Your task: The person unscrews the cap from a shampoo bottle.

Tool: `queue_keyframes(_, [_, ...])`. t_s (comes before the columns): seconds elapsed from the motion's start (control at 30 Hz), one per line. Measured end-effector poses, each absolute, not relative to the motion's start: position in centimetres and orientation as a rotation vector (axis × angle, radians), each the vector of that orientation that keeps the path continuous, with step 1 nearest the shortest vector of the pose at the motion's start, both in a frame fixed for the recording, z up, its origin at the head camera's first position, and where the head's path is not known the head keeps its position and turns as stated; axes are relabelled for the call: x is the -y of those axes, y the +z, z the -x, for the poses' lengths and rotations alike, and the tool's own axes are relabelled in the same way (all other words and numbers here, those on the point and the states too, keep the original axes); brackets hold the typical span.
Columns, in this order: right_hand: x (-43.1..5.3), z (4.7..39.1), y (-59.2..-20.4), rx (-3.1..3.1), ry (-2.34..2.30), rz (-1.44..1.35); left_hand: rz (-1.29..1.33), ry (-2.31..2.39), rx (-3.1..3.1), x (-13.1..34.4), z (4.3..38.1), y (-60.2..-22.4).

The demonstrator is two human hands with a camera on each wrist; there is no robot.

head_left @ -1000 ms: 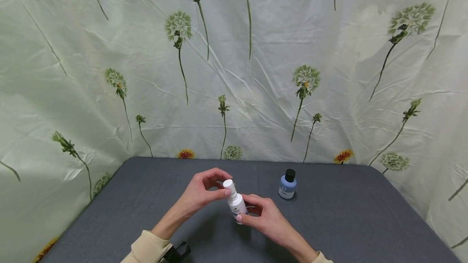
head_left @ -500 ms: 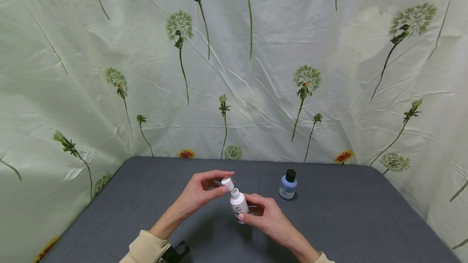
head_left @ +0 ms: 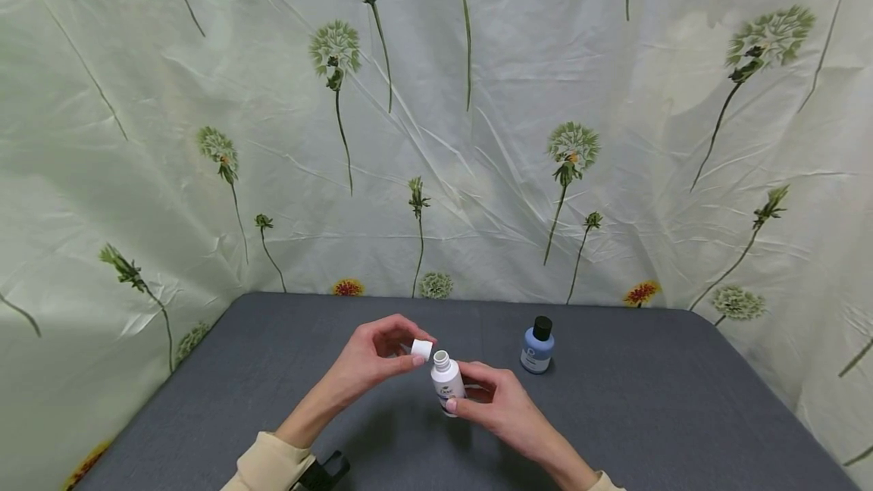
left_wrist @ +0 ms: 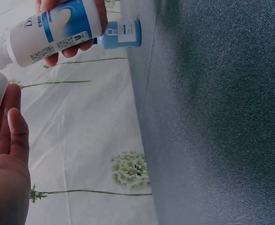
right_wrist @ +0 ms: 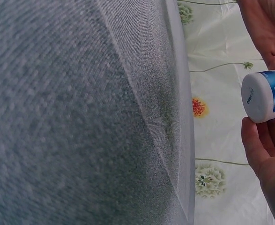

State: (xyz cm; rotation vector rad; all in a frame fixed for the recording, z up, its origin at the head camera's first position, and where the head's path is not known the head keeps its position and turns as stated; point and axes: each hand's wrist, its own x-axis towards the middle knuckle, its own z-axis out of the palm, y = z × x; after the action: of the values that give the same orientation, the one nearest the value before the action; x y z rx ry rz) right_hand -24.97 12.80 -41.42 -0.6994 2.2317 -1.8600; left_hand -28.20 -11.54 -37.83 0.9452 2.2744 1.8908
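Observation:
My right hand [head_left: 501,400] grips a small white bottle [head_left: 446,383] round its body, above the table. The bottle's threaded neck is uncovered and its mouth faces up, tilted slightly left. A blue and white label [left_wrist: 64,22] shows in the left wrist view, and the bottle's white base [right_wrist: 257,98] in the right wrist view. Just left of the neck, my left hand [head_left: 375,351] pinches a white cap [head_left: 422,349] between thumb and fingers. Cap and neck are apart, with a narrow gap between them.
A blue bottle [head_left: 536,351] with a black cap stands upright on the dark grey table [head_left: 648,400], behind and right of my right hand. A pale curtain [head_left: 491,173] printed with dandelions hangs behind the table. A black strap piece [head_left: 323,472] sits at my left wrist.
The cap has come off the white bottle's neck and moved slightly left and down in my left hand. The white bottle has turned a little more upright in my right hand.

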Motion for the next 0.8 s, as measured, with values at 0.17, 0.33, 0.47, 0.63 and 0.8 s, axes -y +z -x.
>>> queue_keyframes(0.17, [-12.8, 25.04, -41.53, -2.238, -1.866, 0.708, -0.938, 1.916, -2.219, 11.77, 28.24, -37.99])
queue_keyframes(0.33, [-12.81, 25.06, -41.53, -2.242, -1.854, 0.693, -0.922, 1.941, -2.186, 11.85, 28.33, -38.12])
queue_keyframes(0.47, [-12.85, 25.1, -41.56, -2.244, -1.859, 0.701, -0.893, 1.945, -2.166, 11.89, 28.29, -38.2])
queue_keyframes(0.63, [-12.89, 25.16, -41.57, -2.241, -1.867, 0.711, -0.86, 1.927, -2.137, 11.96, 28.14, -38.25])
queue_keyframes(0.8, [-12.9, 25.14, -41.47, -2.234, -1.865, 0.697, -0.807, 1.895, -2.143, 11.94, 28.13, -38.29])
